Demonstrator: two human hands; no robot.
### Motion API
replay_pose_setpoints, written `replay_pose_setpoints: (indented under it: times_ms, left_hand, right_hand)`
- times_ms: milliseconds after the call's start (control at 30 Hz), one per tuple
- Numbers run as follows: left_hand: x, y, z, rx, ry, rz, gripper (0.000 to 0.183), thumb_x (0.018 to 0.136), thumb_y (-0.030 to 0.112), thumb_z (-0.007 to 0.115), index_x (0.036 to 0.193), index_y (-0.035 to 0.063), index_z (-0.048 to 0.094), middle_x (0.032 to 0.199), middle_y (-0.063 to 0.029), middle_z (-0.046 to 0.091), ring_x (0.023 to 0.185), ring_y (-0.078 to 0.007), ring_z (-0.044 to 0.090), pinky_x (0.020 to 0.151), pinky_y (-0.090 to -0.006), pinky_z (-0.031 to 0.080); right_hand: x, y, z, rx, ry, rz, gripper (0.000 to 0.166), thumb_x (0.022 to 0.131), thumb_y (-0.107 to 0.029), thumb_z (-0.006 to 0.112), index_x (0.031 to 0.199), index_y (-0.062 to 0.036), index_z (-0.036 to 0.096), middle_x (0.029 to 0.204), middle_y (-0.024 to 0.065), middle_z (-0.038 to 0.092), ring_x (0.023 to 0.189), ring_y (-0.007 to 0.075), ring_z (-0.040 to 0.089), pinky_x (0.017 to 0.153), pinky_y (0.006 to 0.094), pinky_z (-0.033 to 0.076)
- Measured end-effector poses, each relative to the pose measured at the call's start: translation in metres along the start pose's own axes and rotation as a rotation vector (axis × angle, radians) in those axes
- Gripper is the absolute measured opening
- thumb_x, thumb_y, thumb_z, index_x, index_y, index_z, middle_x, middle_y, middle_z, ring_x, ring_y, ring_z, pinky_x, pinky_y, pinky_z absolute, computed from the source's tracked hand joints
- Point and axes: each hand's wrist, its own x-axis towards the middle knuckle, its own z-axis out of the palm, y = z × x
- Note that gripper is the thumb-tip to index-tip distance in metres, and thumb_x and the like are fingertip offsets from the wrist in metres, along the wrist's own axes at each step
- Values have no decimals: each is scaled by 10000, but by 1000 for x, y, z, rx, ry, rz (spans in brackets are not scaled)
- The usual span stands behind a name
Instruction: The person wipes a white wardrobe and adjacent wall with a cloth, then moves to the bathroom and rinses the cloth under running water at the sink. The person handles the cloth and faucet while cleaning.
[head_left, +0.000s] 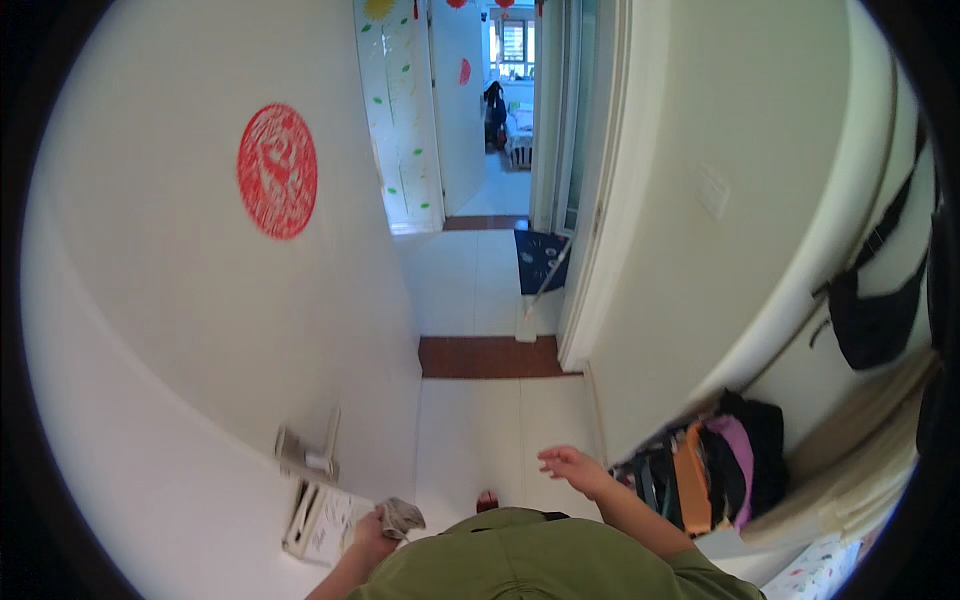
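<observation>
My left hand (370, 538) grips a crumpled greyish cloth (402, 517) close to my body at the bottom of the view. Just left of that hand is a white box (324, 523) with dark script on it, below the metal door handle (311, 454). My right hand (574, 470) is held out over the pale tiled floor (480, 427), its fingers apart and holding nothing. One foot (487, 501) shows on the tiles beneath me.
A white door (187, 315) with a round red paper-cut (277, 171) stands on the left. Ahead lie a brown threshold (487, 357), a long-handled mop (541, 289) and a dark blue mat (534, 262). On the right are packed bags (694, 476) and a hanging black bag (874, 319).
</observation>
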Motion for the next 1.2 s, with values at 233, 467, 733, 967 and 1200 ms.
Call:
replay_pose_setpoints:
  times_ms: [233, 467, 733, 967, 1200]
  left_hand:
    - [168, 101, 239, -19, -446, -42, 323, 961, 186, 359, 1207, 23, 491, 1180, -138, 554, 1086, -287, 546, 934, -408, 449]
    - [301, 195, 392, 14, -373, 28, 331, 971, 183, 331, 1218, 34, 492, 1192, -126, 558, 1084, -282, 552, 944, -394, 444]
    - [304, 310, 492, 1630, -8, 579, 336, 956, 247, 348, 1148, 41, 530, 1116, -144, 594, 1030, -296, 577, 903, -418, 467]
    - [517, 389, 525, -62, -43, 67, 347, 945, 308, 368, 1112, 73, 561, 1077, -112, 615, 998, -280, 590, 838, -443, 497]
    - [678, 529, 717, 91, -161, -30, 312, 954, 221, 355, 1120, 45, 552, 1072, -115, 615, 953, -290, 607, 800, -456, 517]
  right_hand:
    - [110, -26, -119, 46, 370, 233, 405, 862, -246, 596, 1183, -16, 507, 1066, 88, 588, 935, 198, 603, 783, 339, 480]
    - [253, -42, -237, 0, 629, 404, 272, 855, -201, 587, 1060, -26, 547, 933, 83, 607, 798, 193, 628, 667, 321, 500]
    - [562, -161, -276, -44, 251, 116, 290, 845, -241, 609, 1020, -11, 593, 908, 89, 618, 750, 141, 582, 652, 284, 486]
    - [785, -297, -249, -219, -1, -141, 399, 866, -225, 613, 1203, -37, 511, 1133, 63, 569, 934, 166, 590, 767, 301, 479]
    - [908, -335, -300, 148, 421, 306, 527, 845, -219, 622, 1274, -2, 408, 1116, 129, 560, 947, 195, 597, 771, 333, 496]
